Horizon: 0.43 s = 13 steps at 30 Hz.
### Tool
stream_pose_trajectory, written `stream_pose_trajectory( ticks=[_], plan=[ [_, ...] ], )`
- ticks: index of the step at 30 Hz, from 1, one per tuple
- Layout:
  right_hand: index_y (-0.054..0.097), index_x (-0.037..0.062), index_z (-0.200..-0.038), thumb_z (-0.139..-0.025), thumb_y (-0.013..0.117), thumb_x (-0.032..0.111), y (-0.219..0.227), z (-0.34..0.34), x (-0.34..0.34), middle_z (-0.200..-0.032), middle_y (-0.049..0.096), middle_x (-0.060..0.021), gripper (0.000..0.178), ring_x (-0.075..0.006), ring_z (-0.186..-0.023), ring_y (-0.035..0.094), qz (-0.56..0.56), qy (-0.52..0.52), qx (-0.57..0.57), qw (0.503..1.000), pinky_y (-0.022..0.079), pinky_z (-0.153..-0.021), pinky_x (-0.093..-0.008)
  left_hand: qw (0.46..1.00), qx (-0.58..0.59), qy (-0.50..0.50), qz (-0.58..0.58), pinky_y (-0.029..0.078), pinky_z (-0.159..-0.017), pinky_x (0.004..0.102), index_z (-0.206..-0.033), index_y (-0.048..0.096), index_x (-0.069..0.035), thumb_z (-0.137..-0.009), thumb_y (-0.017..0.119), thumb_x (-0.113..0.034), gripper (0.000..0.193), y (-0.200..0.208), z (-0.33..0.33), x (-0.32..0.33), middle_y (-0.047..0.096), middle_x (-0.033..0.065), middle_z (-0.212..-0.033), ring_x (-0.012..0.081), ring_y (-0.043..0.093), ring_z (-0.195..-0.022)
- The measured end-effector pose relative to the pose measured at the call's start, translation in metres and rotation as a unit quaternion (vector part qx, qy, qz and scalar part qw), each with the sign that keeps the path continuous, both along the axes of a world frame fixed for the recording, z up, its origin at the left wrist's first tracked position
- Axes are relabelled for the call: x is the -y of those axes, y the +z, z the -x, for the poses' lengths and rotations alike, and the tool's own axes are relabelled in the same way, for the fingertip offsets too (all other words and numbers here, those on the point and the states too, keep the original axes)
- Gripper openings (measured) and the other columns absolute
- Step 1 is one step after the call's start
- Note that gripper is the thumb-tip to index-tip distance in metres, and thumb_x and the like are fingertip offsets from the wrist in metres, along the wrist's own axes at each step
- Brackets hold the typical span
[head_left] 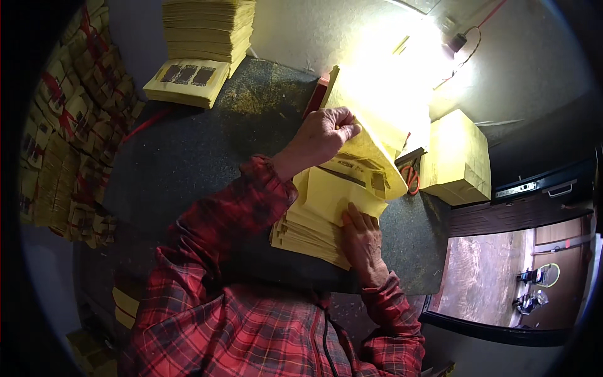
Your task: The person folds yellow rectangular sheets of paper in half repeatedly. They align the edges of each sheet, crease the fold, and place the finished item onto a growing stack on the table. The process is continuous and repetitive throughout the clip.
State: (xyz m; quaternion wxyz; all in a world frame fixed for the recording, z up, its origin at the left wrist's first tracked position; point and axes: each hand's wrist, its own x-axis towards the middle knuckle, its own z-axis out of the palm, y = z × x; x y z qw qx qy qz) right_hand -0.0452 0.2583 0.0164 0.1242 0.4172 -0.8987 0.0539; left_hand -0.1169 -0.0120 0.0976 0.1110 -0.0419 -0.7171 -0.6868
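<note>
My left hand (pixel 326 132) is closed, pinching the upper edge of a yellow paper sheet (pixel 375 146) and holding it raised and curved. Dark printed patterns show on the underside of this sheet. Below it lies a fanned stack of yellow paper (pixel 314 235), its near edges uneven. On the right side of that stack, my right hand (pixel 363 242) rests with its fingers stretched out, pressing on the top paper. Beyond the raised sheet, bright lamp glare washes out part of the yellow paper.
Red-handled scissors (pixel 411 179) lie beside a block of yellow paper (pixel 457 160) on the dark table (pixel 182 163). A tall stack of yellow paper (pixel 207 31) stands at the far left. Red-tied paper bundles (pixel 69 138) are piled left of the table. A doorway (pixel 490 273) opens at right.
</note>
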Motion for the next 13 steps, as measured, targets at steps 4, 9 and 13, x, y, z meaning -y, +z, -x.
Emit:
stream_pose_trajectory(
  ticks=[4,9,13],
  plan=[
    [0.074,0.0027,-0.127,-0.088,0.077,0.009,0.026,0.006,0.004,-0.136,0.071,-0.0222,0.039,-0.0385,-0.119,0.070,0.021,-0.018,0.140,0.990,0.055,-0.101,-0.0473,0.990,-0.130,-0.021,-0.047,0.040,-0.058,0.0278,-0.094,0.061,-0.004,-0.107,0.066,-0.013,0.017,0.001,0.023,0.005,0.056,-0.0040,-0.077,0.0035,0.043,-0.067],
    [0.073,0.0057,-0.137,-0.089,0.084,0.012,0.078,0.039,0.006,-0.144,0.065,-0.0294,0.050,-0.0449,-0.129,0.066,0.167,-0.102,0.136,0.971,0.055,-0.107,-0.0476,0.994,-0.089,0.044,-0.048,0.047,-0.068,0.0295,-0.100,0.067,-0.003,-0.105,0.068,-0.013,0.011,0.002,0.039,0.020,0.065,-0.0003,-0.082,0.0057,0.050,-0.071],
    [0.058,0.0099,-0.155,-0.093,0.079,0.012,0.061,0.058,-0.001,-0.160,0.050,-0.0294,0.065,-0.0454,-0.142,0.057,0.156,-0.108,0.087,0.978,0.051,-0.113,-0.0489,0.995,-0.042,0.094,-0.009,0.054,-0.080,0.0341,-0.107,0.071,-0.002,-0.103,0.072,-0.014,0.012,-0.058,0.069,0.037,0.073,0.0055,-0.089,0.0120,0.065,-0.084]
  ],
)
